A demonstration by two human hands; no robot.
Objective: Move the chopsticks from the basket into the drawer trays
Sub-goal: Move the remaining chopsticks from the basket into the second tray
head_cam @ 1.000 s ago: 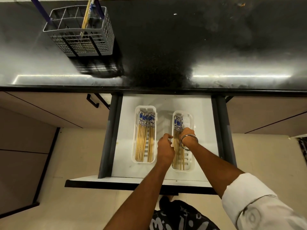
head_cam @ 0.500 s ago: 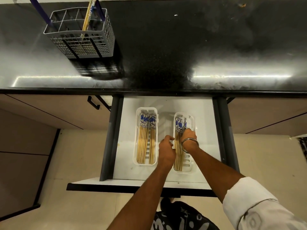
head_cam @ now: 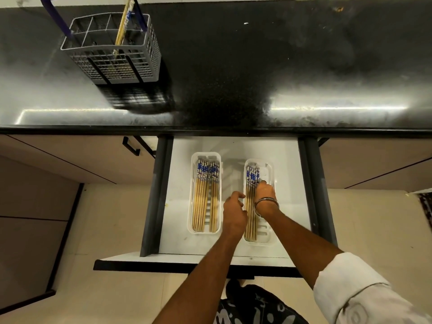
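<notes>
Looking down from the head camera, we see an open drawer (head_cam: 233,148) beneath a dark countertop (head_cam: 257,66), holding two white trays side by side and apart. We note that the left tray (head_cam: 192,195) carries a full row of chopsticks (head_cam: 205,197), blue-patterned ends pointing toward the counter. We find the right tray (head_cam: 271,235) holding a smaller bundle of chopsticks (head_cam: 251,181) along its left side. We observe the right hand (head_cam: 265,195), a metal bangle (head_cam: 266,203) on its wrist, reaching over this tray with fingers curled down onto the bundle near the patterned ends; whether it pinches them or merely presses them we cannot tell. We see the left hand (head_cam: 233,212) just beside the right tray's left wall, fingers loosely curled and grasping nothing. On the countertop, far left, we see the grey basket (head_cam: 112,64) with a blue handle, one pair of chopsticks (head_cam: 122,26) standing tilted in a rear compartment.
</notes>
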